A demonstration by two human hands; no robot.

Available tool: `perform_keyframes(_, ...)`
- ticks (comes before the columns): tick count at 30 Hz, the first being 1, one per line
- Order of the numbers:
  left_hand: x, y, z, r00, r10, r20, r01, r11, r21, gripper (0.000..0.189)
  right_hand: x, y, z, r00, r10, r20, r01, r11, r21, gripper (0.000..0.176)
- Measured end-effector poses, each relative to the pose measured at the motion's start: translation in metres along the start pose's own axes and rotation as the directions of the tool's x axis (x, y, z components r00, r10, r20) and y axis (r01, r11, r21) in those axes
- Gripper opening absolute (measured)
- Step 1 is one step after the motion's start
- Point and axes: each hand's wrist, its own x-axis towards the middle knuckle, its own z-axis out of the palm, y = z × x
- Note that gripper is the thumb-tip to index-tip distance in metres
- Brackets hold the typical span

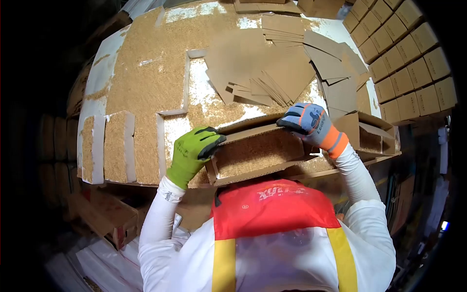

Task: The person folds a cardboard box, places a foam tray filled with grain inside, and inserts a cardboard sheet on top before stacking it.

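While the green-gloved left hand (193, 150) and grey-orange-gloved right hand (310, 124) wrap fingers (210, 141) around the shallow brown granule-filled cardboard box (258, 153), keep it level so nothing spills.

loose cardboard sheets (272, 68) — stacked boxes (408, 63), perhaps sealed

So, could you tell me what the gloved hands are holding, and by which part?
Both hold a shallow brown cardboard box of tan granules: the green-gloved left hand grips its left end, the grey-gloved right hand its far right edge.
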Motion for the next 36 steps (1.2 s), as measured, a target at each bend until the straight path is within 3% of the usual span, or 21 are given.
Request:
perform_keyframes(1,-0.003,0.002,0.002,0.999,0.037,-0.008,-0.037,0.998,0.049,0.037,-0.001,0.001,0.005,1.000,-0.013,-0.027,0.014,0.999,0.035,0.031)
perform_keyframes(4,0.009,0.021,-0.005,0.997,-0.069,0.031,0.066,0.995,0.074,0.035,-0.003,0.013,0.012,1.000,0.011,-0.029,-0.010,1.000,0.027,0.033)
perform_keyframes(5,0.011,0.019,-0.004,0.968,-0.233,0.095,0.241,0.968,-0.075,0.033,-0.002,0.012,0.010,0.999,0.045,-0.027,-0.043,0.997,0.064,0.031)
perform_keyframes(8,0.017,-0.001,0.010,0.977,-0.196,0.080,0.195,0.981,0.017,0.032,-0.004,0.040,0.037,0.996,0.055,-0.066,-0.057,0.998,-0.030,0.031)
perform_keyframes(9,0.019,-0.002,0.010,0.981,-0.165,0.106,0.161,0.986,0.044,0.031,0.001,0.037,0.033,0.995,0.092,0.028,-0.092,0.996,-0.017,0.031)
perform_keyframes(13,0.003,0.002,0.008,0.986,-0.121,0.114,0.124,0.992,-0.017,0.031,-0.004,0.029,0.024,1.000,0.014,0.026,-0.016,0.997,0.071,0.032)
perform_keyframes(16,-0.005,0.001,0.008,0.995,0.033,0.095,-0.032,0.999,-0.015,0.033,-0.007,0.028,0.023,0.998,-0.048,0.031,0.042,0.983,0.181,0.031)
perform_keyframes(17,-0.005,0.003,0.007,0.986,0.094,0.138,-0.095,0.996,0.000,0.021,-0.006,0.023,0.020,0.997,-0.075,0.017,0.070,0.979,0.194,0.029)
perform_keyframes(19,-0.012,0.024,0.015,0.904,0.100,0.415,-0.162,0.980,0.119,0.014,-0.019,0.015,0.030,0.944,-0.155,0.292,0.113,0.981,0.157,0.036)
perform_keyframes(20,-0.015,0.036,0.020,0.835,0.090,0.543,-0.211,0.963,0.166,0.012,-0.025,0.006,0.034,0.877,-0.186,0.443,0.143,0.981,0.129,0.039)
perform_keyframes(21,-0.014,0.046,0.019,0.671,-0.006,0.742,-0.186,0.967,0.176,0.013,-0.034,-0.001,0.041,0.818,-0.121,0.562,0.106,0.993,0.059,0.044)
perform_keyframes(24,-0.010,0.044,0.038,0.674,-0.020,0.738,-0.185,0.963,0.195,0.012,-0.024,0.006,0.055,0.804,-0.054,0.592,0.078,0.997,-0.014,0.043)
perform_keyframes(25,0.003,0.038,0.028,0.676,-0.007,0.737,-0.080,0.993,0.082,0.017,-0.016,0.000,0.058,0.811,0.025,0.584,0.059,0.991,-0.123,0.039)
perform_keyframes(27,0.009,0.032,-0.003,0.920,-0.091,0.381,0.076,0.996,0.056,0.026,-0.002,-0.009,0.065,0.771,0.104,0.629,0.021,0.982,-0.188,0.034)
perform_keyframes(28,0.006,0.027,-0.014,0.974,-0.145,0.177,0.145,0.989,0.013,0.032,0.002,-0.012,0.068,0.747,0.145,0.649,0.001,0.976,-0.219,0.032)
perform_keyframes(29,-0.014,0.022,-0.015,0.896,-0.441,0.056,0.443,0.876,-0.190,0.039,0.003,-0.014,0.068,0.753,0.142,0.642,-0.001,0.977,-0.215,0.029)
perform_keyframes(30,-0.043,0.015,-0.008,0.705,-0.709,0.014,0.651,0.640,-0.407,0.047,-0.001,-0.014,0.069,0.760,0.140,0.635,-0.010,0.979,-0.203,0.029)
perform_keyframes(32,-0.088,-0.004,0.043,0.552,-0.824,0.127,0.641,0.322,-0.697,0.083,-0.002,-0.010,0.071,0.779,0.131,0.613,-0.013,0.981,-0.194,0.029)
perform_keyframes(35,-0.097,0.009,0.094,0.427,-0.801,0.419,0.777,0.088,-0.624,0.076,0.003,-0.022,0.071,0.733,0.213,0.646,-0.070,0.968,-0.239,0.040)
perform_keyframes(36,-0.082,0.015,0.095,0.368,-0.810,0.456,0.802,0.028,-0.597,0.068,-0.006,-0.019,0.062,0.847,0.150,0.511,-0.126,0.989,-0.081,0.040)
